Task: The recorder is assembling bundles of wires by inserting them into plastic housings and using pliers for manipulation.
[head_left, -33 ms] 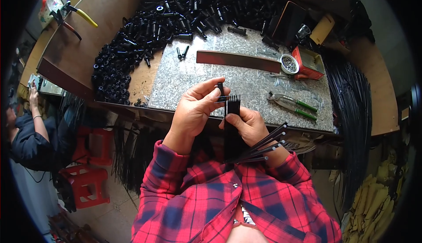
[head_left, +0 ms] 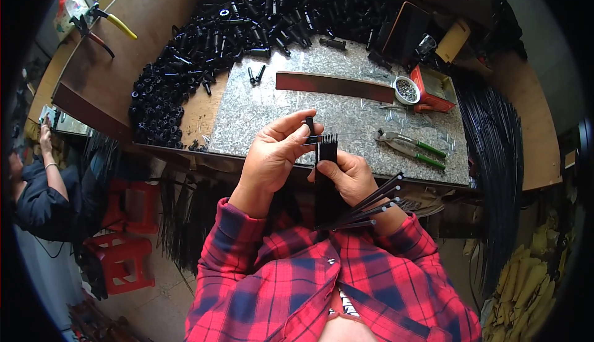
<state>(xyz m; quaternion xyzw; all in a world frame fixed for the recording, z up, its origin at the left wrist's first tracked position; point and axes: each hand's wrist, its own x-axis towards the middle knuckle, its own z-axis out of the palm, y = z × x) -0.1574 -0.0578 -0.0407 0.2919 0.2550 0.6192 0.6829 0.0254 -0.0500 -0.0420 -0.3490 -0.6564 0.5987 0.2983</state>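
Note:
Between the thumb and fingers of my left hand (head_left: 272, 153) is a small black plastic tube (head_left: 310, 125), which looks like an umbrella runner. A fine wire runs from that pinch to the right, past the tips of the ribs. My right hand (head_left: 349, 178) is closed around a flat bundle of thin black rods, apparently umbrella ribs (head_left: 327, 153), with their tips standing up in a row. Several grey-tipped rods (head_left: 387, 204) fan out across my right forearm. Both hands are close together over the table's front edge, with the tube beside the rib tips.
A stone slab (head_left: 247, 125) carries a curved brown strip (head_left: 334, 86), green-handled pliers (head_left: 413, 148), a white cup (head_left: 406, 91) of small metal bits and a red box (head_left: 436, 88). Black tubes (head_left: 266, 20) are heaped behind. Long black rods (head_left: 495, 138) hang right. A co-worker (head_left: 46, 187) sits left.

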